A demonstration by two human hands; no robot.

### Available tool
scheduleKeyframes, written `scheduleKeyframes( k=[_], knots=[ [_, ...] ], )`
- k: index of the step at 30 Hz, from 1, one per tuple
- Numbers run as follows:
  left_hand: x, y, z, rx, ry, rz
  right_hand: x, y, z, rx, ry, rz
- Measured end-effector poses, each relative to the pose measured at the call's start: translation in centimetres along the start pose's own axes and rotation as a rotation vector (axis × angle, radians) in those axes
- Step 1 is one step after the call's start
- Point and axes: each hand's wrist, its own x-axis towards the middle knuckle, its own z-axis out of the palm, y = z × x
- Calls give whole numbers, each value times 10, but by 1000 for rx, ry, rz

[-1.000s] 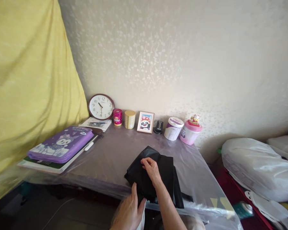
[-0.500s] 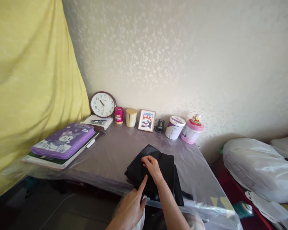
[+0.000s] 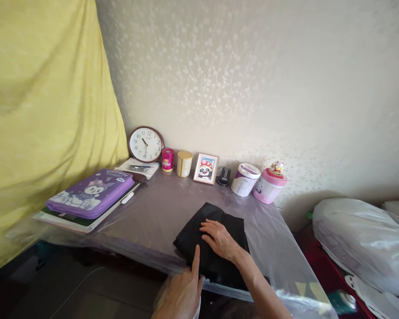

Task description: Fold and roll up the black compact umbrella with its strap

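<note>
A folded piece of black fabric (image 3: 226, 266) lies at the near edge of the table, its layers stacked and its corners uneven. My right hand (image 3: 219, 239) rests flat on top of it, fingers stretched out toward the left. At the fabric's near left edge is my left hand (image 3: 182, 285), its index finger extended along the cloth and its thumb apart from it by the table edge. The other fingers of the left hand are hidden from view.
Clear plastic covers the table (image 3: 159, 204). Along the wall stand a clock (image 3: 146, 144), a pink tin (image 3: 167, 160), a yellow-lidded jar (image 3: 184, 164), a framed panda picture (image 3: 206, 169) and two tubs. A purple case (image 3: 91, 192) lies left, a white bag (image 3: 362, 239) right.
My right hand has flattened from a pinch and slid to the right, and the fabric's right-hand flap now lies folded in closer. My left hand has barely moved.
</note>
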Motion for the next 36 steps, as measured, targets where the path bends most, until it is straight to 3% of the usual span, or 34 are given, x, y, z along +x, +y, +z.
scheduleKeyframes(
  k=[7,14,17,22,26,29,36],
  knots=[
    [2,2,7,31,67,19,32,32,3,-190,-33,97],
    [-1,9,-3,64,10,-45,49,44,7,-377,99,244],
    [-2,9,-5,34,10,-36,44,27,13,-347,89,183],
    [-2,9,-5,-1,3,-13,28,-13,23,-222,-112,-26],
    [-1,9,-5,23,-23,-51,30,-21,22,-138,-236,-147],
    [-2,9,-5,32,-30,-58,41,-8,19,-202,-187,-69],
    [-1,8,-3,47,-16,-59,60,33,2,-324,67,291]
  ],
)
